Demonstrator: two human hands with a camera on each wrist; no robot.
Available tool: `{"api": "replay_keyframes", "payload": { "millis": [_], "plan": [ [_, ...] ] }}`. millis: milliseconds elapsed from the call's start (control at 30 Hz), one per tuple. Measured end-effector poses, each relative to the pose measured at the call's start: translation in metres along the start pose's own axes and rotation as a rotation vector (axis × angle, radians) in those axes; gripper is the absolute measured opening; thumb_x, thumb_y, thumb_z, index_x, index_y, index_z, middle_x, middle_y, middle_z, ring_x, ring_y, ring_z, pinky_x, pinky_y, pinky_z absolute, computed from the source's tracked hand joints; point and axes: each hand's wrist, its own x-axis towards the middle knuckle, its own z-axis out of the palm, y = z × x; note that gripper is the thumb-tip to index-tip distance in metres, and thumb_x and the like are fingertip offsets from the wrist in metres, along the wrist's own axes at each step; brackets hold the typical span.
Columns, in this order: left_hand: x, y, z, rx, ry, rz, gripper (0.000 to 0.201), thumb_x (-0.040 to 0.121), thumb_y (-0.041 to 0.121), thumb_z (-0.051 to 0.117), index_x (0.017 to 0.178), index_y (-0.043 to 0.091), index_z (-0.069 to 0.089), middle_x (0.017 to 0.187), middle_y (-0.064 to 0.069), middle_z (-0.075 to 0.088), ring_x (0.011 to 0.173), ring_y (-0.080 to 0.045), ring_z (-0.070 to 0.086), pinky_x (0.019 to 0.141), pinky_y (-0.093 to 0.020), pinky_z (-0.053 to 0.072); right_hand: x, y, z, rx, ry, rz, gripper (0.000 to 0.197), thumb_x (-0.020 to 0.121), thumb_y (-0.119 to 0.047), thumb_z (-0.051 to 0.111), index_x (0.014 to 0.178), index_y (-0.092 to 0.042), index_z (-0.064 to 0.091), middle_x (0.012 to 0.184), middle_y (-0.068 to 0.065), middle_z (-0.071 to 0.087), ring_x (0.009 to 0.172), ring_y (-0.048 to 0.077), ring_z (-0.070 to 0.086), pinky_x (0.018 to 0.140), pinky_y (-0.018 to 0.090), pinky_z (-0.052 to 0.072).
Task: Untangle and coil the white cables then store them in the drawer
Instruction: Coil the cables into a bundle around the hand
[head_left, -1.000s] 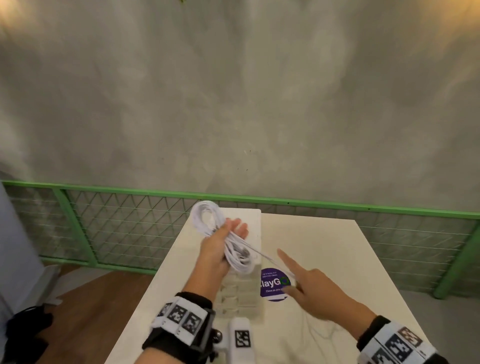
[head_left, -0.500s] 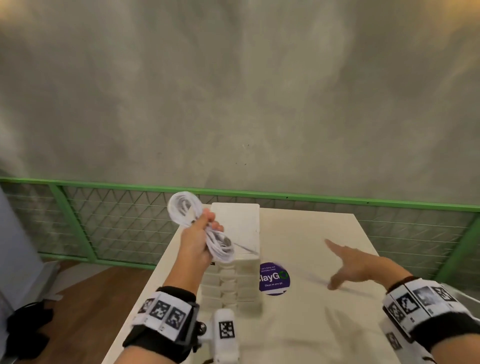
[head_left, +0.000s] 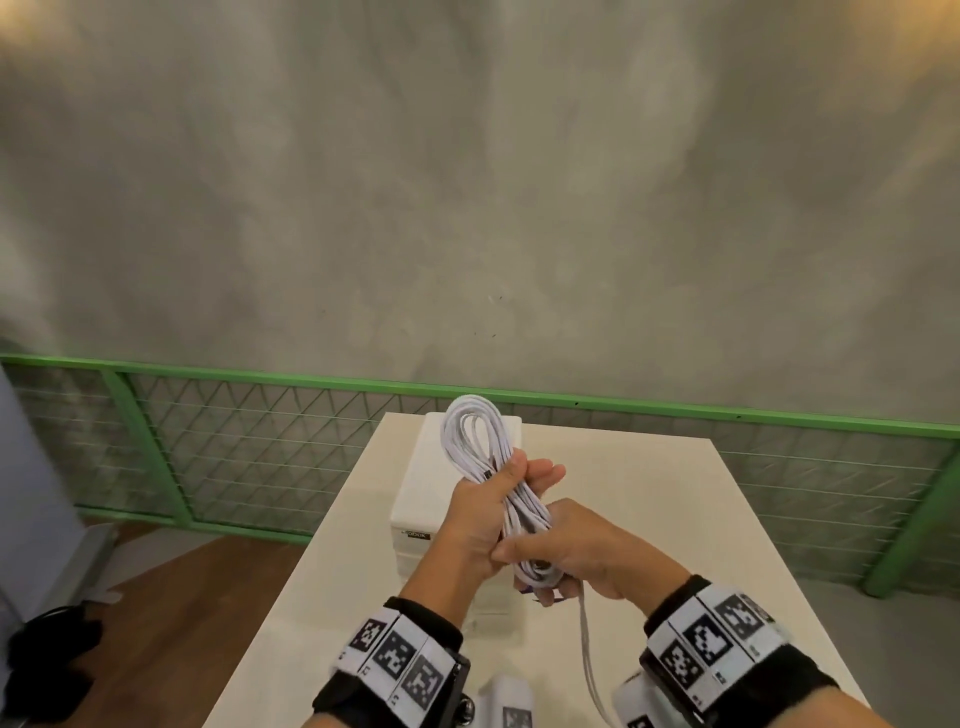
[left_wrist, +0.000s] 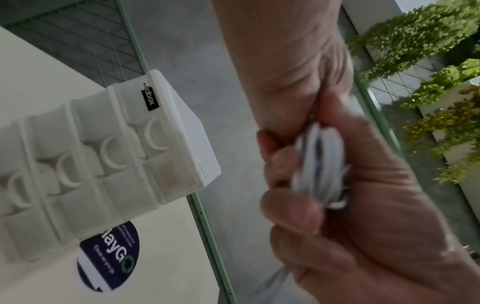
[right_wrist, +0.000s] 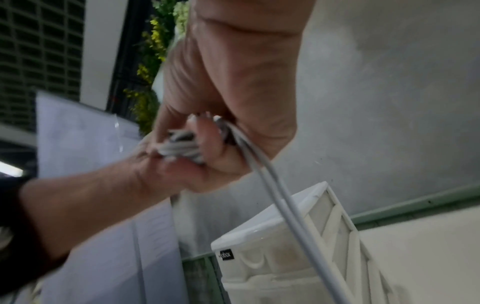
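A coil of white cable (head_left: 470, 434) is held upright over the white drawer unit (head_left: 415, 499). My left hand (head_left: 493, 499) grips the coil's middle, fingers wrapped round the strands. At the coil's lower end my right hand (head_left: 563, 553) grips the bundle, its fingers curled round it. A loose tail of cable (head_left: 587, 644) hangs from the right hand toward the near table edge. The left wrist view shows the bundle (left_wrist: 319, 164) squeezed between both hands. In the right wrist view the tail (right_wrist: 280, 205) runs down past the drawer unit (right_wrist: 285, 257). The unit's drawers (left_wrist: 116, 154) are all shut.
The drawer unit stands on a cream table (head_left: 675, 519) with a round purple sticker (left_wrist: 111, 255) beside it. A green mesh railing (head_left: 234, 447) and a grey wall lie behind. Wooden floor (head_left: 171, 613) is left of the table.
My right hand swung back from the right side of the table and took hold of the coil's lower end. My left hand carried the coil toward the centre, over the drawer unit.
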Motion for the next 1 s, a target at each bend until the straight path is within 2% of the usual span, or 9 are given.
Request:
{"api": "replay_keyframes", "payload": {
  "millis": [67,133,267,433,633,733,800,900,1000],
  "plan": [
    [0.004,-0.003,-0.001,0.117,0.067,-0.009,0.029,0.093,0.021,0.053,0.078,0.001,0.069,0.071,-0.006,0.075,0.076,-0.016,0.071,0.059,-0.022,0.057,0.005,0.003,0.007,-0.304,0.179,-0.041,0.017,0.075,-0.026,0.065,0.065,-0.018,0.054,0.053,-0.001,0.056,0.047,0.015,0.052,0.043,0.021,0.037],
    [0.008,-0.006,0.001,0.206,0.146,-0.006,0.029,0.093,0.023,0.054,0.076,0.004,0.069,0.064,0.001,0.074,0.078,-0.014,0.069,0.061,-0.022,0.053,0.011,0.008,0.017,-0.642,0.363,-0.114,0.011,0.083,-0.027,0.055,0.076,-0.019,0.053,0.067,0.006,0.061,0.065,0.022,0.061,0.054,0.025,0.038],
    [0.013,-0.011,0.007,0.231,0.272,0.032,0.024,0.091,0.022,0.058,0.073,0.008,0.064,0.065,-0.001,0.071,0.067,-0.013,0.067,0.062,-0.023,0.053,0.022,0.022,0.031,-0.673,0.551,-0.127,0.029,0.090,-0.028,0.046,0.110,-0.007,0.053,0.095,0.015,0.070,0.084,0.032,0.066,0.071,0.037,0.053],
    [0.013,-0.015,-0.001,0.050,0.208,-0.086,0.012,0.079,0.014,0.071,0.073,0.005,0.067,0.059,-0.007,0.071,0.058,-0.019,0.067,0.065,-0.029,0.056,0.025,0.028,0.035,-0.446,0.549,-0.178,0.015,0.089,-0.029,0.044,0.088,-0.016,0.053,0.074,0.008,0.064,0.071,0.031,0.067,0.063,0.038,0.056],
    [0.015,-0.012,-0.003,0.218,0.076,-0.065,0.025,0.086,0.028,0.064,0.069,0.008,0.065,0.070,-0.007,0.075,0.076,-0.017,0.071,0.072,-0.026,0.053,0.025,0.033,0.038,-0.351,0.638,-0.228,0.015,0.088,-0.028,0.046,0.089,-0.017,0.056,0.065,0.002,0.061,0.061,0.026,0.064,0.058,0.038,0.055],
    [0.015,-0.007,-0.004,0.276,0.073,-0.025,0.034,0.089,0.034,0.058,0.063,0.013,0.064,0.066,-0.004,0.075,0.076,-0.018,0.068,0.075,-0.026,0.052,0.023,0.034,0.035,-0.258,0.570,-0.239,0.007,0.086,-0.031,0.050,0.091,-0.026,0.051,0.061,-0.006,0.058,0.055,0.015,0.058,0.056,0.032,0.052],
    [0.013,-0.005,-0.005,0.229,0.099,-0.026,0.040,0.091,0.033,0.056,0.057,0.013,0.065,0.064,-0.006,0.074,0.071,-0.019,0.067,0.076,-0.031,0.054,0.020,0.033,0.030,-0.140,0.476,-0.254,0.019,0.084,-0.034,0.056,0.100,-0.036,0.046,0.069,-0.008,0.061,0.058,0.010,0.059,0.057,0.027,0.051],
    [0.011,0.004,-0.008,0.028,0.129,-0.025,0.035,0.093,0.029,0.053,0.065,0.008,0.058,0.054,-0.004,0.069,0.061,-0.019,0.070,0.072,-0.036,0.055,0.014,0.049,0.019,-0.081,0.362,-0.233,0.033,0.078,-0.045,0.064,0.105,-0.035,0.048,0.087,-0.005,0.068,0.076,0.011,0.063,0.066,0.024,0.050],
    [0.016,0.022,-0.018,-0.153,0.155,0.004,0.026,0.094,0.025,0.051,0.076,0.006,0.054,0.052,-0.002,0.068,0.054,-0.018,0.070,0.065,-0.035,0.054,0.003,0.069,-0.003,-0.113,0.341,-0.266,0.017,0.083,-0.044,0.059,0.094,-0.032,0.057,0.087,-0.003,0.071,0.076,0.010,0.064,0.062,0.014,0.046]
  ]
}}
